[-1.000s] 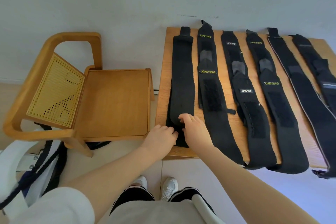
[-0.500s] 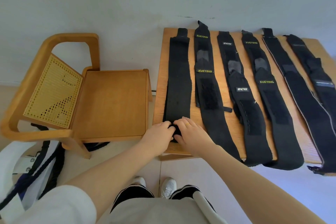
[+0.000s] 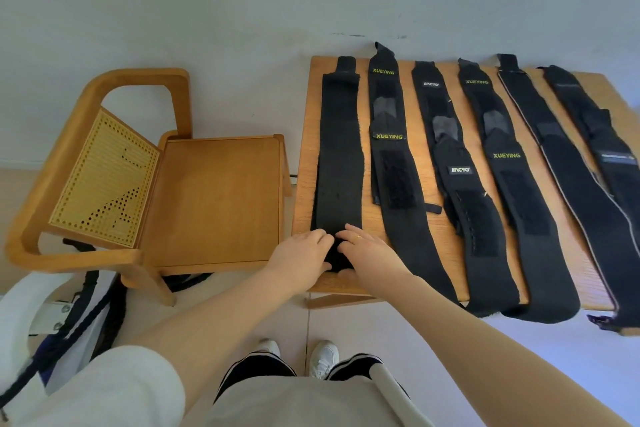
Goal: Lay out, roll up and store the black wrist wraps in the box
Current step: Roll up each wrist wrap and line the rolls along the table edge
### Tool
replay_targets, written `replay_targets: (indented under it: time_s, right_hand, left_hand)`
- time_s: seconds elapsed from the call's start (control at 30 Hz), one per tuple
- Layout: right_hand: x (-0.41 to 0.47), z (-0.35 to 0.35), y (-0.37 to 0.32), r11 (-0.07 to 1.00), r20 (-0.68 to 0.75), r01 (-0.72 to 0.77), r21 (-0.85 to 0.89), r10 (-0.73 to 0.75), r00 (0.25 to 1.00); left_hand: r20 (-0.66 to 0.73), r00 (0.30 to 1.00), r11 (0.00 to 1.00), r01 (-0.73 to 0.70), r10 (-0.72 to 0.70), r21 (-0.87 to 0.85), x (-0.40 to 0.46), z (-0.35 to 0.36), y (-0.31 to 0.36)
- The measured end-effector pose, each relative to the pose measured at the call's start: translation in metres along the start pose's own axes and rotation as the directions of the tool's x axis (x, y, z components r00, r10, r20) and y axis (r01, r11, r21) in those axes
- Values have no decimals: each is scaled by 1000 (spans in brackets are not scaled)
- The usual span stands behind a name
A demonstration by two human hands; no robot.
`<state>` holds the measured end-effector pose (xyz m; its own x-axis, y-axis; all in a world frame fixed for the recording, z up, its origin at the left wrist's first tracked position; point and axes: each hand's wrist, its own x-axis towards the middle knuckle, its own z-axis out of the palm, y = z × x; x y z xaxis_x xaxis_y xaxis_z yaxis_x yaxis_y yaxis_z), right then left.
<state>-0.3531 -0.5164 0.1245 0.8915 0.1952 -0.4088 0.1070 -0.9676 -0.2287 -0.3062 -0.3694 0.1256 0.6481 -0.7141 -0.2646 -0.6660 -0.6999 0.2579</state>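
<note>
Several black wrist wraps lie flat side by side on a wooden table (image 3: 446, 225). The leftmost wrap (image 3: 341, 156) has its near end rolled up into a small coil (image 3: 337, 258). My left hand (image 3: 299, 258) and my right hand (image 3: 369, 251) sit side by side on that coil, fingers curled over its top and thumbs at its near side. The other wraps, such as the one marked XUEYING (image 3: 394, 166), stretch from the table's far edge to past its near edge. No box is in view.
A wooden chair (image 3: 214, 198) with a woven yellow back panel stands left of the table, its seat bare. A white bag with dark straps (image 3: 52, 326) sits on the floor at the lower left. A pale wall runs behind. My feet show below.
Both hands have closed in together on the leftmost wrap's near end, and the end has been turned over into a small roll. The view has shifted slightly.
</note>
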Motion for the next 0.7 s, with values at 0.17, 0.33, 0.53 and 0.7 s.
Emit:
replay_targets:
  time_s: [0.17, 0.33, 0.53, 0.7]
  right_hand:
    - [3, -7, 5, 995, 25, 10, 103, -12, 1000]
    - [4, -12, 11, 986, 47, -2, 168, -6, 999]
    - [11, -17, 15, 992, 59, -27, 122, 19, 998]
    - [7, -9, 10, 953, -47, -71, 294, 89, 995]
  left_hand:
    - [-39, 999, 1000, -1, 1, 10, -3, 5, -4]
    - [-26, 998, 994, -63, 66, 90, 0, 4, -7]
    - [10, 995, 994, -100, 100, 40, 3, -1, -11]
    - [8, 998, 998, -58, 58, -10, 8, -1, -10]
